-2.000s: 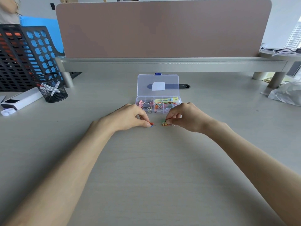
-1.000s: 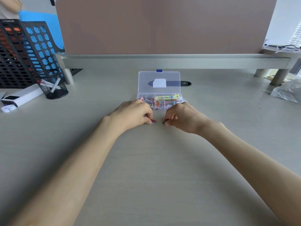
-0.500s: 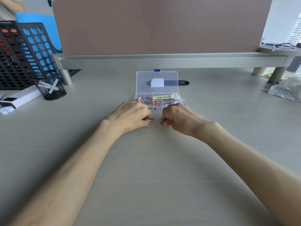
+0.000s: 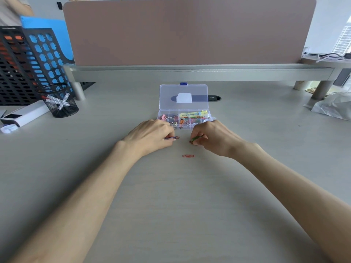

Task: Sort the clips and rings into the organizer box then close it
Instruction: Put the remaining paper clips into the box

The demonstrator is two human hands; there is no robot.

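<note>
Both hands have crept up the table (image 4: 171, 205) toward the box (image 4: 160, 113) since two seconds ago, and a red clip (image 4: 188, 156) now lies alone on the bare surface just behind them, where none showed half a second back.

The left hand (image 4: 150, 138) pinches a few clips (image 4: 172, 138) between thumb and curled fingers, their ends poking out to the right. The right hand (image 4: 216, 139) is curled in the same way round a green clip (image 4: 197, 138). It may hold something reddish under it too, though that part is too small to tell. The box sits just beyond the knuckles with its lid (image 4: 199, 90) standing open and its compartments already partly filled with coloured pieces.

The plain risk is more dropping. Thin wire clips held several at a time in a fingertip pinch slide against one another, so one can slip free on the way over the box wall and land on the table or in the wrong compartment. The red clip could also be overlooked, since it lies behind both hands and out of their path to the box. A knuckle catching the near wall could nudge the light box or tip its lid.

Against the earlier frames, the hands are also closer together, and the clips are lifted off the table rather than pressed to it.
</note>
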